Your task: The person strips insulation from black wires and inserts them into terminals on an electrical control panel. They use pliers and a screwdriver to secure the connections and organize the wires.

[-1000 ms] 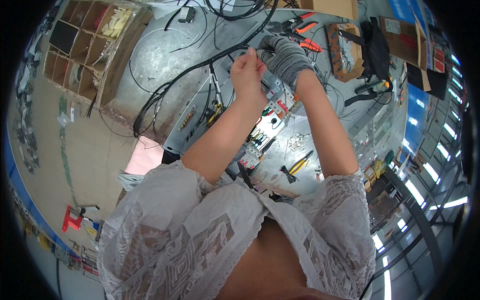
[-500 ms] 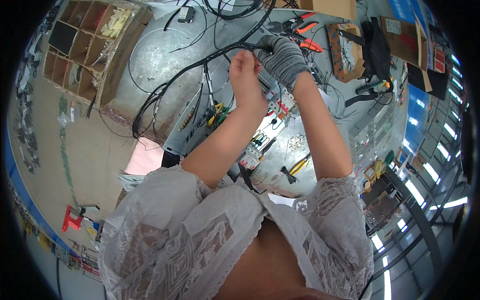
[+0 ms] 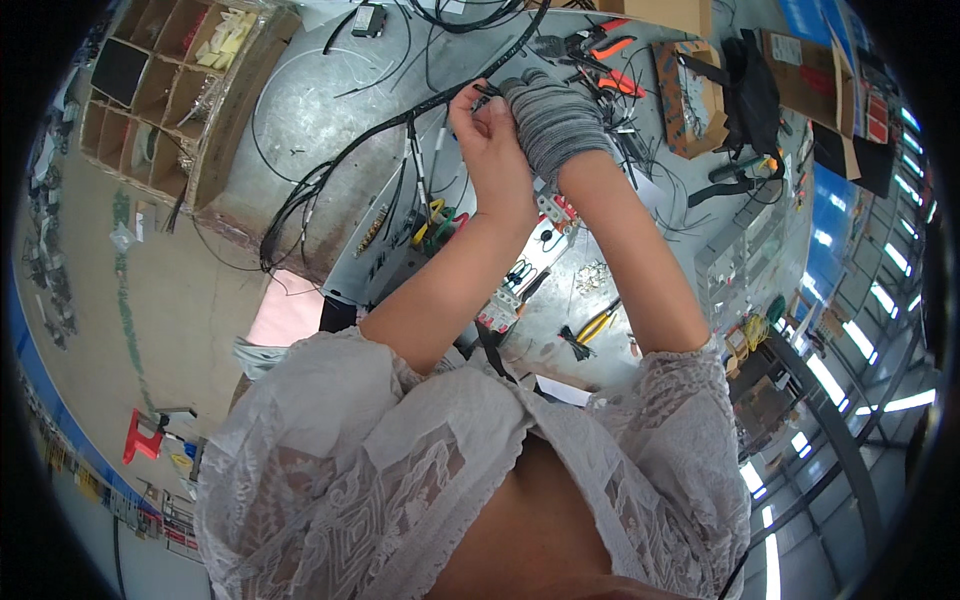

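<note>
A black cable bundle [image 3: 385, 128] runs from the left side of the bench up to the far edge, with thinner branches hanging off it. My bare left hand [image 3: 492, 140] is closed on this bundle, thumb and fingers pinched together at its upper stretch. Pressed up beside it is my right hand [image 3: 555, 125] in a grey striped knitted glove. That hand is curled toward the left fingertips; its own fingertips are hidden, so what they grip does not show. Below both hands lies a grey metal panel [image 3: 355, 270] with electrical parts, partly covered by my forearms.
A divided cardboard box [image 3: 240, 120] of small parts stands at the left. Orange-handled cutters [image 3: 610, 50] and an open cardboard tray [image 3: 715, 130] lie at the far right. Yellow-handled pliers [image 3: 598, 325] rest near me, beside a scatter of small pieces [image 3: 592, 278].
My gloved right hand has shifted left and rolled over, coming tight against my left hand. My left fingers have risen slightly and tilted along the bundle.
</note>
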Demonstrator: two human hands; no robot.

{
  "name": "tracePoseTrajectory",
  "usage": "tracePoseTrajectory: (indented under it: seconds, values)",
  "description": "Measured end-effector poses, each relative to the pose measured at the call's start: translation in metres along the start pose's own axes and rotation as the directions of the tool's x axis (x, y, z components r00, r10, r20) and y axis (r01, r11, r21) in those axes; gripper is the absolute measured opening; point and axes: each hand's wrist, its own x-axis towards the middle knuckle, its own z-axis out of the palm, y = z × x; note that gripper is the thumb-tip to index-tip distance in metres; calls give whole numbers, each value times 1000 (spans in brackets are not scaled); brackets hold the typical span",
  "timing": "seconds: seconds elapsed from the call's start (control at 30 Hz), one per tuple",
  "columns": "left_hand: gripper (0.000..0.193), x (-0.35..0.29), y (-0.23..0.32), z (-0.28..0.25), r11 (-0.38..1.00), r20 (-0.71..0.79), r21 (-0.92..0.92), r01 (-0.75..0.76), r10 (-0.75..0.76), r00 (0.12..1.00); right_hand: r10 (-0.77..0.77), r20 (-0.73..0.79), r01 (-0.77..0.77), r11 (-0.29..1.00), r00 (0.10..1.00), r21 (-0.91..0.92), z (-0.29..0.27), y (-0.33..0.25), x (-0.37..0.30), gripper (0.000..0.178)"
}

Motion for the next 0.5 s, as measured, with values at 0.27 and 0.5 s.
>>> tracePoseTrajectory:
  seconds: [0.27,0.5]
  values:
    - [9,7,9,-3,937,-47,-212,278,-294,955,9,-6,-5,910,1000,415,-1,26,3,28]
    - [10,10,13,2,892,-72,-356,280,-325,943,65,-173,13,909,983,417,5,20,2,23]
